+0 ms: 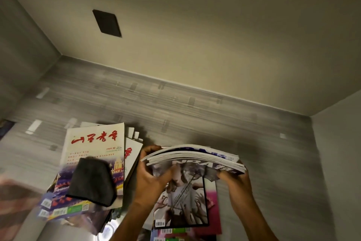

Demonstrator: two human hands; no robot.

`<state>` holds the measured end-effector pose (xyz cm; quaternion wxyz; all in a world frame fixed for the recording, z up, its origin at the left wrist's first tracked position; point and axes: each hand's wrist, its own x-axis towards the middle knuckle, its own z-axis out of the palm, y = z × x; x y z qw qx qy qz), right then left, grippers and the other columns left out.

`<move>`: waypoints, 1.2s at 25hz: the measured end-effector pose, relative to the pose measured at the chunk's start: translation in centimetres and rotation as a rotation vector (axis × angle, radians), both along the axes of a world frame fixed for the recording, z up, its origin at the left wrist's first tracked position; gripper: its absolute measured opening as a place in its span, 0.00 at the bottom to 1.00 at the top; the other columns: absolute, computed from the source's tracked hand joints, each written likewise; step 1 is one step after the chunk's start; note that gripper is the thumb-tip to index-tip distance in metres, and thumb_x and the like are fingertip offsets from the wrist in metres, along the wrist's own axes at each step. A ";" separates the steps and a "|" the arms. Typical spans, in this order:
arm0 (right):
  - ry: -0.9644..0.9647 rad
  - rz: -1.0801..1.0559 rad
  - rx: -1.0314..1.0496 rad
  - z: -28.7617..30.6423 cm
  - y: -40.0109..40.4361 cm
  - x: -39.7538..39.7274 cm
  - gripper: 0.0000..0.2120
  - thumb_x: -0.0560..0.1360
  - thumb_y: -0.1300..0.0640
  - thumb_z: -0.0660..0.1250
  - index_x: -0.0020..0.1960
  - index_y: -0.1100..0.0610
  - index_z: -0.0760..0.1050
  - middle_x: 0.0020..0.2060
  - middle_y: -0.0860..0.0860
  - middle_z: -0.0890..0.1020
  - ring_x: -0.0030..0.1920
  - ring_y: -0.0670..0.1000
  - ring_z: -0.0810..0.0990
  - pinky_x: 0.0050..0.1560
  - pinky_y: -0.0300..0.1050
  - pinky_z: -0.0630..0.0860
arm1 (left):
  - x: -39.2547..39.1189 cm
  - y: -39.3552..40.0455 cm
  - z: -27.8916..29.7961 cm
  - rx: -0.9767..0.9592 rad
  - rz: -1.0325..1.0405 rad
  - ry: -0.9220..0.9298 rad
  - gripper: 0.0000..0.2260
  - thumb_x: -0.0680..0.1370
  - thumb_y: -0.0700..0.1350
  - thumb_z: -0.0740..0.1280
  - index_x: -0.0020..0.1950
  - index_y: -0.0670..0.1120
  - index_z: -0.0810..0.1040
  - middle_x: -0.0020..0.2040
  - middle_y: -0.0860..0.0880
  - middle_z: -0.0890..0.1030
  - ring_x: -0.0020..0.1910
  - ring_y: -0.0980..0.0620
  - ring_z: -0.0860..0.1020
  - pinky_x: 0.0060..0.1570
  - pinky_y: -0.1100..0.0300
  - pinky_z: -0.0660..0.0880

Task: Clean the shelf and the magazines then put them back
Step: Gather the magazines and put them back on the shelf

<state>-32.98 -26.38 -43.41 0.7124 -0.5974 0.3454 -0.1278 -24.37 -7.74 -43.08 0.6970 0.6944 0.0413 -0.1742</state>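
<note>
Left hand point(151, 180) and right hand point(234, 182) both grip the NBA magazine bundle point(195, 159) by its ends, lifted over another stack point(181, 199). Grey cloth point(92, 181) sits on the neighbouring pile point(93, 143). Keep edges squared, support underneath so nothing slides

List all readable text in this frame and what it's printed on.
"NBA": cover of the lower magazine in the bundle of glossy magazines that both hands hold.
"NBA", partly cut off: top cover of the same bundle.
"2025 10": white magazine with the red brush-script title, top of the left pile.
Red brush-script title: Chinese characters, too stylised to read with confidence.
Small red lines, barcodes, green stickers: too small or blurred.
</note>
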 end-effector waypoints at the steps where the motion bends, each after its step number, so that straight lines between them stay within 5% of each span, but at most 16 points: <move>1: 0.015 -0.036 -0.008 0.0 0.2 0.0 0.20 0.69 0.81 0.61 0.47 0.59 0.79 0.37 0.50 0.85 0.39 0.46 0.83 0.40 0.40 0.78 | -0.2 -0.4 0.0 -0.002 -0.002 0.000 0.22 0.68 0.31 0.75 0.53 0.52 0.73 0.45 0.53 0.83 0.44 0.58 0.82 0.37 0.70 0.77; 4: -0.006 -0.130 0.028 0.9 0.7 0.2 0.23 0.69 0.83 0.58 0.48 0.57 0.76 0.35 0.47 0.85 0.37 0.43 0.83 0.36 0.34 0.77 | 0.7 -0.7 1.6 -0.098 0.020 -0.042 0.16 0.68 0.33 0.73 0.50 0.46 0.73 0.42 0.54 0.83 0.43 0.52 0.81 0.38 0.67 0.78; 7: -0.068 -0.110 0.031 2.3 0.5 0.5 0.24 0.69 0.83 0.57 0.54 0.59 0.74 0.38 0.49 0.84 0.38 0.46 0.82 0.36 0.37 0.78 | 2.0 -0.1 2.2 -0.119 -0.077 -0.148 0.22 0.65 0.38 0.74 0.57 0.45 0.71 0.48 0.53 0.82 0.50 0.54 0.81 0.47 0.62 0.80; 12: 0.154 -0.298 0.054 0.6 1.9 1.4 0.21 0.70 0.80 0.60 0.49 0.55 0.74 0.41 0.49 0.81 0.46 0.51 0.80 0.41 0.41 0.76 | 2.4 -1.3 2.2 0.024 -0.165 -0.040 0.12 0.74 0.26 0.65 0.47 0.42 0.76 0.39 0.56 0.84 0.41 0.59 0.82 0.36 0.70 0.76; 15: 0.212 -0.398 0.107 1.4 3.1 1.2 0.19 0.69 0.79 0.61 0.55 0.62 0.71 0.40 0.51 0.77 0.44 0.55 0.76 0.37 0.40 0.69 | 2.6 -0.7 3.0 -0.006 -0.086 0.005 0.15 0.73 0.25 0.63 0.44 0.45 0.73 0.33 0.58 0.82 0.36 0.59 0.81 0.31 0.72 0.74; 21: 0.246 -0.295 0.157 1.1 4.8 0.6 0.16 0.72 0.78 0.60 0.48 0.58 0.72 0.40 0.54 0.79 0.37 0.48 0.77 0.33 0.41 0.72 | 2.9 0.9 -0.9 0.079 -0.142 0.085 0.14 0.75 0.31 0.67 0.55 0.47 0.75 0.49 0.51 0.81 0.53 0.47 0.80 0.39 0.69 0.77; 24: 0.285 -0.237 0.150 0.3 4.8 0.9 0.15 0.72 0.76 0.63 0.51 0.59 0.74 0.43 0.54 0.82 0.38 0.46 0.82 0.29 0.35 0.75 | 3.6 0.9 -1.9 0.110 -0.203 0.158 0.14 0.74 0.30 0.68 0.54 0.47 0.76 0.50 0.49 0.82 0.52 0.47 0.80 0.42 0.65 0.79; 30: 0.244 -0.227 0.103 3.8 4.0 2.1 0.19 0.57 0.68 0.65 0.47 0.58 0.79 0.41 0.60 0.84 0.45 0.63 0.81 0.42 0.52 0.77 | 2.8 2.7 1.6 0.037 -0.237 0.112 0.21 0.71 0.41 0.72 0.61 0.53 0.72 0.53 0.52 0.84 0.56 0.52 0.81 0.58 0.51 0.77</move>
